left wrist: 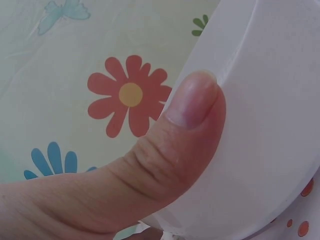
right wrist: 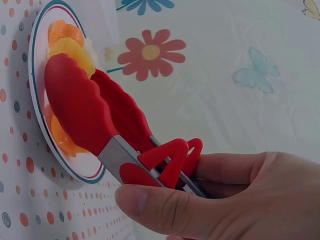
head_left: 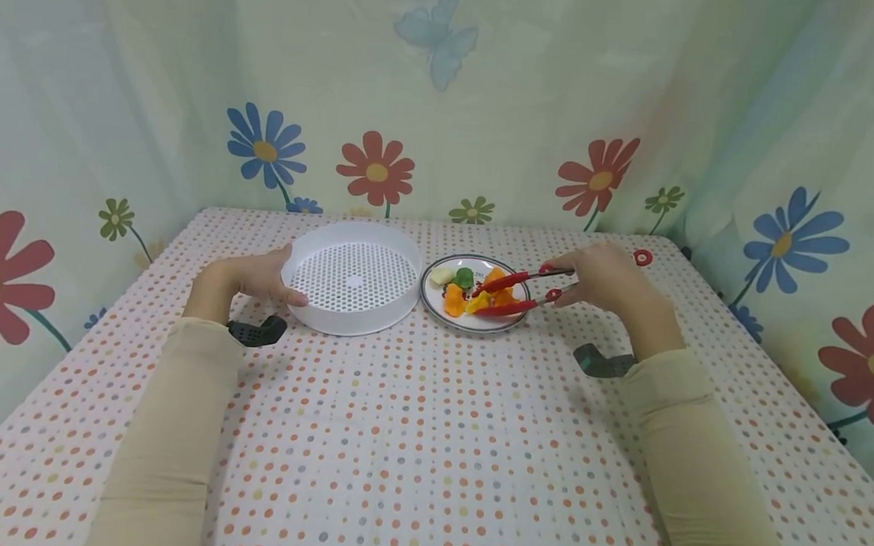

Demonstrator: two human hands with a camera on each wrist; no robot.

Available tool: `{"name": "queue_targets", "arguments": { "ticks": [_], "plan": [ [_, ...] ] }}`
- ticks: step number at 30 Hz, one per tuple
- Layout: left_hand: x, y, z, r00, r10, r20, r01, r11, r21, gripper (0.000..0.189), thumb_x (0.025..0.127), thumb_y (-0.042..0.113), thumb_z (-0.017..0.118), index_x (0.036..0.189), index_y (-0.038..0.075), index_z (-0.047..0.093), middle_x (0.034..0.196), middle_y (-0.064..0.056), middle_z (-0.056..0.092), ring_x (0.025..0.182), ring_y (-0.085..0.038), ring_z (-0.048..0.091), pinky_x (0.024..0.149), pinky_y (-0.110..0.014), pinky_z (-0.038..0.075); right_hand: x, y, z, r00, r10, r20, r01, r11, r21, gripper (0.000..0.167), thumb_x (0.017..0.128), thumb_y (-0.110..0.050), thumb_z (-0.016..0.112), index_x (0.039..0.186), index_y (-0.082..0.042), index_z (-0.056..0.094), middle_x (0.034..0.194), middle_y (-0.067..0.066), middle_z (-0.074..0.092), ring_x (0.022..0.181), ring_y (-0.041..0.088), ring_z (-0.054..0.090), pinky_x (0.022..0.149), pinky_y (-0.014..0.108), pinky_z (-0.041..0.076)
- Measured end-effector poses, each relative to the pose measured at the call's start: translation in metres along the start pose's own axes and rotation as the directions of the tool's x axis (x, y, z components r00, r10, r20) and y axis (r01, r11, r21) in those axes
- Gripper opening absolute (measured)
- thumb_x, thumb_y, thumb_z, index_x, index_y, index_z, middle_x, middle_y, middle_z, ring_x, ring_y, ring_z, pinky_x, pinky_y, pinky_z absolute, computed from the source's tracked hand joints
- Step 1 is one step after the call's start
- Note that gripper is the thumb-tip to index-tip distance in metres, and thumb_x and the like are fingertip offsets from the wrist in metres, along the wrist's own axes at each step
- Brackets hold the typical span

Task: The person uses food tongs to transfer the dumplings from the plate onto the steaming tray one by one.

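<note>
My left hand [head_left: 252, 274] holds the left side of a round white sieve [head_left: 352, 314] with a perforated bottom. In the left wrist view its thumb [left wrist: 192, 105] lies against the sieve's outer wall; the other fingers are mostly hidden. My right hand [head_left: 602, 279] grips red-tipped metal tongs [right wrist: 80, 105] between thumb and fingers. The tongs reach over a dark-rimmed plate [head_left: 435, 306], their tips around a yellow piece [head_left: 478, 302]; contact is hard to tell. Also on the plate lie orange pieces [head_left: 454, 301], a green piece [head_left: 464, 278] and a pale piece [head_left: 442, 276].
The plate stands right beside the sieve. A red ring [head_left: 642, 257], perhaps the tongs' handle end, shows behind my right hand. Dotted cloth [head_left: 397, 438] covers the table, and a flowered curtain [head_left: 492, 101] hangs behind and at both sides.
</note>
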State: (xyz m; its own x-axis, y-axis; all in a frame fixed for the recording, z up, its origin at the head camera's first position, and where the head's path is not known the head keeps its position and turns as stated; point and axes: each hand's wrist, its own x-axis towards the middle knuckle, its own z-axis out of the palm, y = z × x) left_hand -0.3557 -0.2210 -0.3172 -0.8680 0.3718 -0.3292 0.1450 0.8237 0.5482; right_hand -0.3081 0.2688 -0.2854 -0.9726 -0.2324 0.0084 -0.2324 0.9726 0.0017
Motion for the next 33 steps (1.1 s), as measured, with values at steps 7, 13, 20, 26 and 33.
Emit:
{"name": "queue_targets", "arguments": {
  "ticks": [7, 13, 20, 26, 33],
  "plan": [
    [-0.004, -0.007, 0.01, 0.999, -0.035, 0.012, 0.034, 0.999, 0.023, 0.123, 0.075, 0.046, 0.077, 0.15, 0.001, -0.01, 0.158, -0.025, -0.006, 0.144, -0.046, -0.002, 0.113, -0.065, 0.008, -0.005, -0.004, 0.008, 1.0, -0.011, 0.008, 0.011, 1.0, -0.012, 0.066, 0.069, -0.03, 0.085, 0.129, -0.019, 0.061, 0.119, 0.017, 0.066, 0.105, 0.035, 0.056, 0.088, 0.056, 0.045],
    [-0.006, -0.012, 0.016, 0.996, -0.087, 0.028, 0.086, 0.996, 0.04, 0.126, 0.075, 0.051, 0.074, 0.149, -0.002, -0.013, 0.157, -0.026, -0.01, 0.144, -0.047, -0.005, 0.113, -0.065, 0.006, -0.007, -0.004, 0.012, 1.0, 0.014, 0.015, -0.015, 0.999, 0.032, 0.068, 0.069, -0.033, 0.085, 0.13, -0.017, 0.06, 0.116, 0.018, 0.067, 0.102, 0.035, 0.056, 0.082, 0.053, 0.048],
    [-0.005, -0.015, 0.016, 0.995, -0.095, 0.013, 0.094, 0.993, 0.064, 0.126, 0.075, 0.054, 0.073, 0.149, -0.001, -0.012, 0.157, -0.025, -0.009, 0.144, -0.046, -0.005, 0.113, -0.065, 0.006, -0.002, -0.01, 0.008, 0.998, 0.05, -0.031, -0.048, 0.997, 0.057, 0.077, 0.069, -0.046, 0.081, 0.136, -0.019, 0.053, 0.122, 0.022, 0.063, 0.107, 0.04, 0.054, 0.086, 0.057, 0.047],
    [0.001, -0.013, 0.009, 0.998, -0.067, -0.017, 0.068, 0.996, 0.065, 0.125, 0.075, 0.052, 0.074, 0.15, 0.0, -0.012, 0.158, -0.024, -0.009, 0.145, -0.045, -0.004, 0.113, -0.065, 0.007, 0.002, -0.035, -0.009, 0.992, 0.021, -0.123, -0.014, 0.998, 0.058, 0.078, 0.07, -0.05, 0.078, 0.138, -0.023, 0.051, 0.123, 0.018, 0.063, 0.102, 0.035, 0.057, 0.079, 0.046, 0.051],
    [0.005, -0.007, 0.003, 0.998, -0.055, -0.023, 0.056, 0.997, 0.046, 0.125, 0.075, 0.05, 0.075, 0.15, 0.003, -0.013, 0.159, -0.021, -0.009, 0.145, -0.044, -0.004, 0.114, -0.064, 0.007, 0.033, -0.095, -0.025, 0.993, -0.046, -0.107, 0.041, 0.998, -0.053, 0.077, 0.073, -0.057, 0.073, 0.139, -0.027, 0.05, 0.127, 0.01, 0.064, 0.099, 0.027, 0.06, 0.066, 0.031, 0.05]
  ]
}}
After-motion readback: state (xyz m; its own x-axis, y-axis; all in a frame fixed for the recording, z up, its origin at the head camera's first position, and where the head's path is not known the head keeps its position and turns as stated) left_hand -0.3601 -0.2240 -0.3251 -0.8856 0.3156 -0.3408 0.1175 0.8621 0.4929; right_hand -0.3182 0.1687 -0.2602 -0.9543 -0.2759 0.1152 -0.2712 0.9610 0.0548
